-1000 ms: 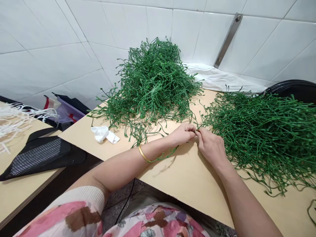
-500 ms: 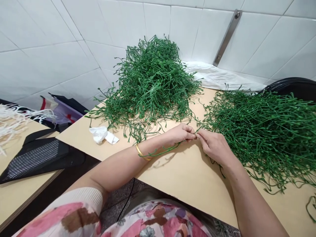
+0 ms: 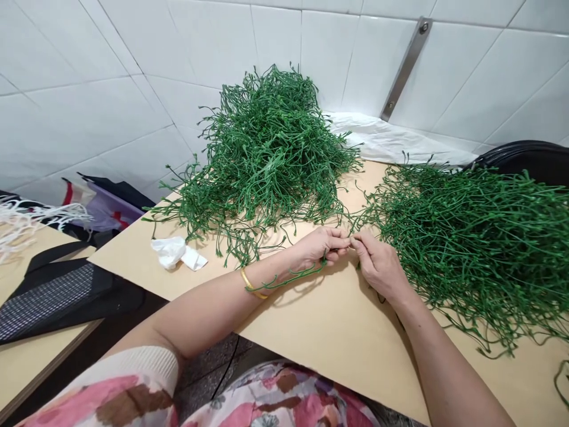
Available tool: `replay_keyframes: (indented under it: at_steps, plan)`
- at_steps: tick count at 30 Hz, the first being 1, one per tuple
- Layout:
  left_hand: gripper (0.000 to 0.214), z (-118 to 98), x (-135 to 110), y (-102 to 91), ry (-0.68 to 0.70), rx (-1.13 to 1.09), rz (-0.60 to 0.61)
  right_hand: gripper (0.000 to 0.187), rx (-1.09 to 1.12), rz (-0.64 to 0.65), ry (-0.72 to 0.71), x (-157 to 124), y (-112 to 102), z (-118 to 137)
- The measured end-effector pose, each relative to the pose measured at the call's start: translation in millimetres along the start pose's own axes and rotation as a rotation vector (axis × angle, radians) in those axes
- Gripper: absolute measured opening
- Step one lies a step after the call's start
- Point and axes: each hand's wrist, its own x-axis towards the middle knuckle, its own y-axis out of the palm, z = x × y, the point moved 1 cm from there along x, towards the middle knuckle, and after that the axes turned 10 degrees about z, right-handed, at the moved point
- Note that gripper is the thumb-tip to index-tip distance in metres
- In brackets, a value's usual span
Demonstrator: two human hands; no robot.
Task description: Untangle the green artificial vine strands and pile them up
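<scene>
Worktop (image 3: 338, 338), pale wood-toned: near edge slanting, bare strip between it and the hands. Left pile (image 3: 271, 148) and right pile (image 3: 489, 249), slender green knob-tipped stems, bounding the far and right sides. Left hand (image 3: 326, 244): fingers closed on loose green stems (image 3: 302, 274), trailing back beside the wrist. Right hand (image 3: 377, 264): pinched shut, fingertips meeting the left's; contents hidden.

Gold bangle (image 3: 246, 280) | pink-brown floral top (image 3: 284, 398) | cream ribbed cuff (image 3: 155, 363)
</scene>
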Motion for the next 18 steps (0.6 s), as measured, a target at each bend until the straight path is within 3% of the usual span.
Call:
replay_keyframes:
  at_steps: [5, 7, 9, 14, 18]
  plan:
    - [0.023, 2, -1, 0.3, 0.033, 0.153, -0.042, 0.025, -0.203, -0.037, 0.007, -2, 1, -2]
    - [0.024, 1, -3, 2.4, 0.074, 0.204, -0.037, 0.023, -0.178, -0.053, 0.014, -2, 1, 0]
    - [0.024, -2, -5, 5.5, 0.093, 0.171, 0.029, 0.025, 0.048, -0.062, 0.038, -2, -1, 3]
    - [0.018, -8, -10, 12.2, 0.121, -0.073, 0.212, 0.034, 1.005, -0.062, 0.085, -1, -13, 8]
    - [0.01, -7, -10, 10.9, 0.147, -0.188, 0.258, 0.032, 1.349, -0.243, 0.103, -1, -25, -1]
